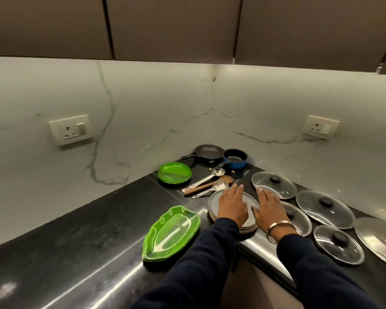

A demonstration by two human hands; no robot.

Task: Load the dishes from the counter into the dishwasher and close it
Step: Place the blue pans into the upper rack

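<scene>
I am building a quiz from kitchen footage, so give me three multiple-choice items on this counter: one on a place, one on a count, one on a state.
1. Where does the leaf-shaped green dish lie?
A. left of the hands
B. behind the pans
C. on a lid

2. How many glass lids with black knobs show?
A. two
B. four
C. six

3. How is the left hand placed?
A. gripping a spoon
B. flat on the grey round plate
C. lifted clear of the counter

Answers:
1 A, it lies on the black counter left of both sleeves.
2 B, four lids lie at the right.
3 B, its straight fingers rest on the plate.
</scene>
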